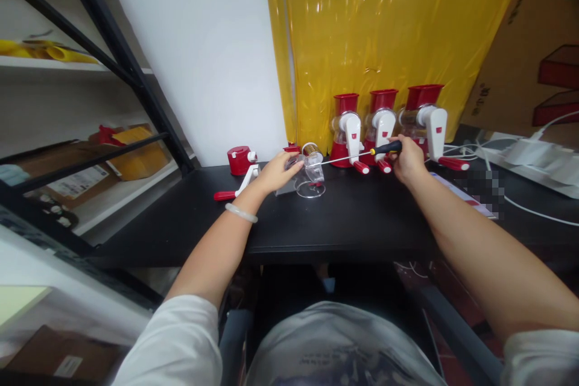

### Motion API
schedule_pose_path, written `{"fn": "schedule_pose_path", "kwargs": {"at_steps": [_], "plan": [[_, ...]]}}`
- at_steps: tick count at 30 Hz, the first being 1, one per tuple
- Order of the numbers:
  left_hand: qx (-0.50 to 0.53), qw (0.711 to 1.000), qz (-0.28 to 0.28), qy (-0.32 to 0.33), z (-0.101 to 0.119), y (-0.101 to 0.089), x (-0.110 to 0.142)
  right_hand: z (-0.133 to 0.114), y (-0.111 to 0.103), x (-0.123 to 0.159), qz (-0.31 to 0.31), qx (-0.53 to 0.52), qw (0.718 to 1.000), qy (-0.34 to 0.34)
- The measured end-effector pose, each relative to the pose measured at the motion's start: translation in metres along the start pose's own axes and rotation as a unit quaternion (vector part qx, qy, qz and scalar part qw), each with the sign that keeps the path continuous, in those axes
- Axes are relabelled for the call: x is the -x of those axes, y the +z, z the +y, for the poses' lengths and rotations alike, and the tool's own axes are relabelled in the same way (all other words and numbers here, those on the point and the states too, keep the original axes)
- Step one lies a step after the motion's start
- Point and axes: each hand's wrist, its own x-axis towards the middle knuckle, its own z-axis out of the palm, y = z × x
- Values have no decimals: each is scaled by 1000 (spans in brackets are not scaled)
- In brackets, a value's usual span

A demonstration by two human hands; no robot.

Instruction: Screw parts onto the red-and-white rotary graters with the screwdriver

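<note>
My left hand (279,171) is closed around a clear plastic housing (311,181) that rests on the black table. In my right hand (408,160) is a long screwdriver (385,148) with a black and yellow handle. Its thin shaft runs left, with the tip at the clear housing; whether it sits on a screw is too small to tell. Behind the housing stands a metal grater drum (311,149). Left of my left hand are a red plastic part (239,160) and a white crank (246,181) with a red handle.
Three red and white rotary graters (346,126) stand in a row at the back, before a yellow plastic-wrapped stack (384,30). White cables and a power strip (534,160) lie at the right. A black-framed shelf (117,54) borders the left side.
</note>
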Motion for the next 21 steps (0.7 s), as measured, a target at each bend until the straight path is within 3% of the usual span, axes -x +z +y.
{"fn": "schedule_pose_path", "kwargs": {"at_steps": [8,15,21], "plan": [[4,1000,-2,-4,-1,1,-1,-4,1,3,0,-10,999,52],[2,1000,-1,-1,-1,1,-1,4,-3,-2,-17,2,1000,7],[5,1000,-1,-3,0,0,0,4,-2,-2,-15,-15,1000,18]]}}
